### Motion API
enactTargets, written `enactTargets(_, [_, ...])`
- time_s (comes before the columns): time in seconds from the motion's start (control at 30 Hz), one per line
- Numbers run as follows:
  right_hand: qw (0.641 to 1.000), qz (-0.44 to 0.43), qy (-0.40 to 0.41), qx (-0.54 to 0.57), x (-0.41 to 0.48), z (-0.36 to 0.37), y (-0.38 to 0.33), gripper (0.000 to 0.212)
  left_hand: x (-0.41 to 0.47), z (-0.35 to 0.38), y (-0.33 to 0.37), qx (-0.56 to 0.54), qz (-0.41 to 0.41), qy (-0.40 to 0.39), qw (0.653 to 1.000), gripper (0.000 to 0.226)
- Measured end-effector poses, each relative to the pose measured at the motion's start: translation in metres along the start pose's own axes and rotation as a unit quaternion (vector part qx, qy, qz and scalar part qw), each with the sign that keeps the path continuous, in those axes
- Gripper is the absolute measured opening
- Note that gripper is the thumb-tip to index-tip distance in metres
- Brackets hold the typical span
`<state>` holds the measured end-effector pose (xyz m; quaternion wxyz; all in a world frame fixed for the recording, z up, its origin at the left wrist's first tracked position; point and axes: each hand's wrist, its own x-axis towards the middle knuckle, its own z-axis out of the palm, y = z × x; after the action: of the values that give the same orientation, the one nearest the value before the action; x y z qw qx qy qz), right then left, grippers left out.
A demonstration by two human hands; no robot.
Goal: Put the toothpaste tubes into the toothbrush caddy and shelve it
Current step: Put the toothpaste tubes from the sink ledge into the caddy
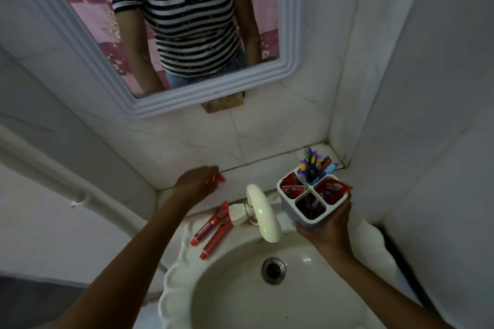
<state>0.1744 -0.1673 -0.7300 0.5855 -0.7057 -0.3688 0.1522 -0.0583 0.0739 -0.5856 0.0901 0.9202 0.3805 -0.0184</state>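
My right hand [328, 232] holds a white four-compartment toothbrush caddy [312, 215] from below, above the sink's right rim. Its far compartment holds purple and blue toothbrushes [312, 165]; the other three hold red and dark toothpaste tubes [330, 187]. My left hand [196, 181] is closed around a small red tube [217, 178] over the tiled ledge, left of the tap. Two more red toothpaste tubes [211, 226] lie side by side on the sink's left rim.
A cream tap [263, 212] arches over the white basin [240, 310], with its drain [273, 270] below. A tiled ledge [256, 171] runs behind the sink into the corner. A framed mirror [149, 104] hangs above. A white pipe [53, 176] runs along the left wall.
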Motion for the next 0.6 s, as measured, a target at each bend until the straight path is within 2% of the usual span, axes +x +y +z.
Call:
enactTargets(0.07, [1.0, 0.003, -0.002, -0.004, 0.0, 0.001, 0.001, 0.134, 0.008, -0.026, 0.039, -0.144, 0.012, 0.11, 0.983, 0.011])
enactTargets(0.13, [1.0, 0.001, 0.0, -0.018, -0.001, 0.002, 0.003, 0.134, 0.011, -0.053, 0.084, -0.266, 0.044, 0.169, 0.948, 0.017])
enactTargets(0.23, [0.999, 0.002, 0.0, -0.033, -0.002, 0.002, 0.006, 0.14, 0.018, -0.082, 0.143, -0.333, 0.1, 0.144, 0.926, 0.025])
enactTargets(0.33, [1.0, 0.021, -0.003, -0.023, -0.002, 0.002, 0.005, 0.145, 0.026, -0.085, 0.185, -0.266, 0.148, 0.078, 0.949, 0.028])
enactTargets(0.4, [1.0, 0.023, 0.002, -0.01, -0.001, 0.003, 0.002, 0.14, 0.03, -0.074, 0.204, -0.216, 0.161, 0.045, 0.962, 0.029])
enactTargets(0.6, [1.0, 0.017, 0.022, -0.014, 0.003, 0.0, -0.008, 0.136, 0.039, -0.028, 0.226, -0.106, 0.165, -0.003, 0.981, 0.024])
